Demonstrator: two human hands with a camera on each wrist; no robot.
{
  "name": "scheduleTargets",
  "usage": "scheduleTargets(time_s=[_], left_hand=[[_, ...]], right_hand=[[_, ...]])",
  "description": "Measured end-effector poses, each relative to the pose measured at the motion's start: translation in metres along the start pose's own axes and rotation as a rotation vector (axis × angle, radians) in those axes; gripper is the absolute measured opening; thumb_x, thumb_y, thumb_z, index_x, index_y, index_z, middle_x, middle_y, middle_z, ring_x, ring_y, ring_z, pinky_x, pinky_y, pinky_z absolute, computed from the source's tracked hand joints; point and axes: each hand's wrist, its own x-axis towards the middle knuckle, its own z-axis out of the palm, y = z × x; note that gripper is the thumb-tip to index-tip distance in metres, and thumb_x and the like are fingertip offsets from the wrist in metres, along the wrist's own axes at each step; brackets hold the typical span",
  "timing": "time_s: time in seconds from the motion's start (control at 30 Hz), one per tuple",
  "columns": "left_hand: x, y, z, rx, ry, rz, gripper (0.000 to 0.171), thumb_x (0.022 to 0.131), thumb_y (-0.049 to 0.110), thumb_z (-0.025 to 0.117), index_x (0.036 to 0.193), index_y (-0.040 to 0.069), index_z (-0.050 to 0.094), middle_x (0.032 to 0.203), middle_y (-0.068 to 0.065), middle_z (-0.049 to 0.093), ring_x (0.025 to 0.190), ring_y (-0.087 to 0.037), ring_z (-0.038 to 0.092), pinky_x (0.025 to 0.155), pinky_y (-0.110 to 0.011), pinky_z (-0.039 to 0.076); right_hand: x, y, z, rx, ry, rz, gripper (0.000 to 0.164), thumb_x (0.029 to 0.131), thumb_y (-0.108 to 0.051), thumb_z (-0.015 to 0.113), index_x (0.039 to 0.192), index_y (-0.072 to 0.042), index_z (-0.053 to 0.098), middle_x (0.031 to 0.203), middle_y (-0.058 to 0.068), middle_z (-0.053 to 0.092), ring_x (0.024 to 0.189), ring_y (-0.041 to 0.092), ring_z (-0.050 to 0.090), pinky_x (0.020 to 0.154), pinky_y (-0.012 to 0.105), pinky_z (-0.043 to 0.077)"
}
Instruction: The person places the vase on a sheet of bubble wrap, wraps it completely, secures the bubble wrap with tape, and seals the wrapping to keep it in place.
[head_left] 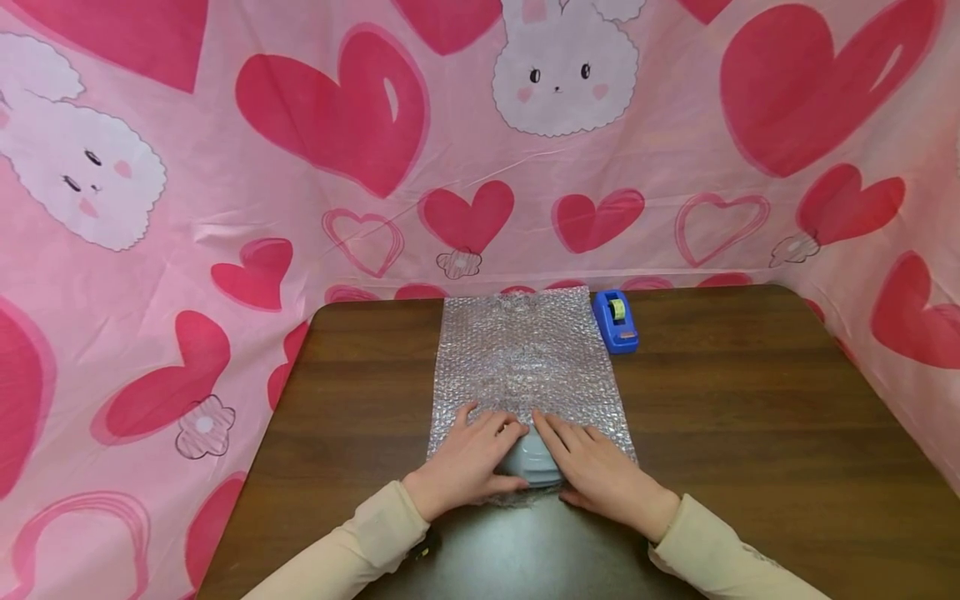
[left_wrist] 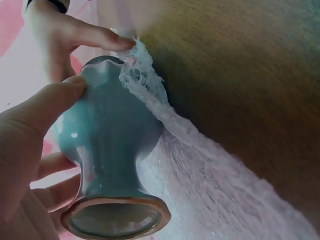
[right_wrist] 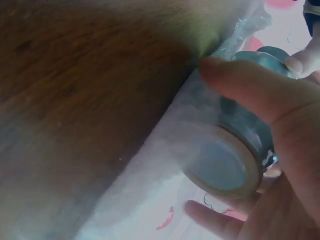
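Note:
A glossy blue-green vase (head_left: 536, 460) with a brown rim (left_wrist: 116, 201) lies on its side at the near end of a sheet of bubble wrap (head_left: 525, 358). My left hand (head_left: 471, 457) grips one side, thumb on the glazed body and fingers behind it in the left wrist view. From the other side my right hand (head_left: 603, 477) holds the vase, its thumb (right_wrist: 250, 82) reaching across to the wrap's near edge. In the right wrist view, a round brown-rimmed end (right_wrist: 222, 165) shows below that thumb. The vase's underside is hidden.
A blue tape dispenser (head_left: 617, 323) stands beside the wrap's far right corner. The dark wooden table (head_left: 750, 400) extends to both sides. A pink cloth (head_left: 360, 167) with hearts and rabbits hangs behind and around it.

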Motion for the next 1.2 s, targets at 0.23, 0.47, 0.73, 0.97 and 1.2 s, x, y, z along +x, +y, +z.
scheduleTargets(time_s=[0.23,0.47,0.73,0.97,1.2], left_hand=[[0.0,0.0,-0.002,0.015,0.039,0.021,0.066,0.086,0.061,0.078,0.132,0.015,0.065,0.126,-0.002,0.061,0.116,-0.02,0.056,0.101,-0.05,0.044],[0.001,0.003,-0.002,0.072,0.034,0.025,0.076,0.088,0.064,0.074,0.14,0.01,0.062,0.128,-0.004,0.062,0.117,-0.021,0.056,0.098,-0.047,0.045],[0.0,0.008,0.002,0.133,0.047,-0.022,0.103,0.076,0.077,0.075,0.148,0.008,0.052,0.129,-0.006,0.062,0.115,-0.022,0.057,0.094,-0.046,0.045],[0.001,0.017,0.01,0.238,0.077,-0.033,0.114,0.066,0.083,0.077,0.148,0.009,0.052,0.136,-0.008,0.059,0.12,-0.024,0.056,0.095,-0.048,0.044],[0.002,0.032,0.021,0.378,0.026,-0.038,0.128,0.067,0.085,0.074,0.157,0.002,0.04,0.15,-0.012,0.052,0.132,-0.027,0.05,0.106,-0.056,0.04]], right_hand=[[0.003,0.0,0.003,-0.059,0.09,-0.061,0.105,0.082,-0.029,0.09,0.163,-0.003,0.028,0.164,0.024,0.032,0.128,0.034,0.06,0.099,0.051,0.054],[0.002,0.004,0.004,0.02,0.079,-0.075,0.1,0.085,-0.022,0.087,0.163,-0.001,0.026,0.159,0.022,0.04,0.134,0.034,0.055,0.104,0.049,0.052],[0.006,0.007,-0.006,0.065,0.056,-0.102,0.095,0.088,-0.026,0.085,0.16,0.002,0.03,0.152,0.017,0.049,0.134,0.031,0.055,0.107,0.047,0.05],[0.005,0.012,-0.011,0.065,0.032,-0.112,0.083,0.091,-0.026,0.082,0.153,0.008,0.041,0.152,0.024,0.051,0.135,0.035,0.057,0.105,0.048,0.052],[0.004,0.02,-0.011,0.066,0.05,-0.15,0.08,0.091,-0.024,0.081,0.151,0.011,0.042,0.152,0.026,0.051,0.132,0.036,0.059,0.102,0.046,0.053]])
